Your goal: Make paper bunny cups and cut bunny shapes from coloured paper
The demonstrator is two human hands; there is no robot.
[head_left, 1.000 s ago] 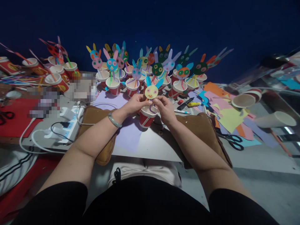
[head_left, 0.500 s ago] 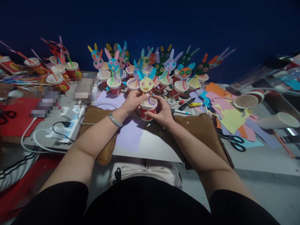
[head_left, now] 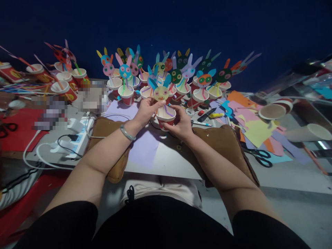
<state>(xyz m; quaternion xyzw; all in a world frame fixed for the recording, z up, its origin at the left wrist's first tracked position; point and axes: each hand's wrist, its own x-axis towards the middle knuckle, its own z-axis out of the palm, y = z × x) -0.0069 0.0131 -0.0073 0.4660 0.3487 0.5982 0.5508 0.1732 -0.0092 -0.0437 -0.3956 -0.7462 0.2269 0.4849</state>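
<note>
In the middle of the head view, my right hand (head_left: 182, 123) is wrapped round the right side of a red paper cup (head_left: 166, 119) with a white rim. My left hand (head_left: 147, 111) pinches the lower edge of a yellow paper rabbit face (head_left: 161, 93) with blue ears, just above the cup. A purple pipe cleaner (head_left: 167, 111) runs from under the face to the cup's inside wall. The fingertips behind the face are hidden. Directly behind stand several similar cups with rabbit faces, such as a blue-faced rabbit (head_left: 125, 71) with pink ears.
Brown cushions (head_left: 220, 145) lie under both forearms. Right of me are scissors (head_left: 259, 155), paper scraps (head_left: 255, 133), markers (head_left: 207, 114) and stacked cups (head_left: 272, 112). A power strip (head_left: 83, 136) with cables lies to the left, near red paper (head_left: 23, 128). A dark blue wall rises behind.
The cup has tilted and shifted slightly right, its opening now turned more toward me. The rabbit face has moved a little left and tipped, with my left thumb now over its lower edge.
</note>
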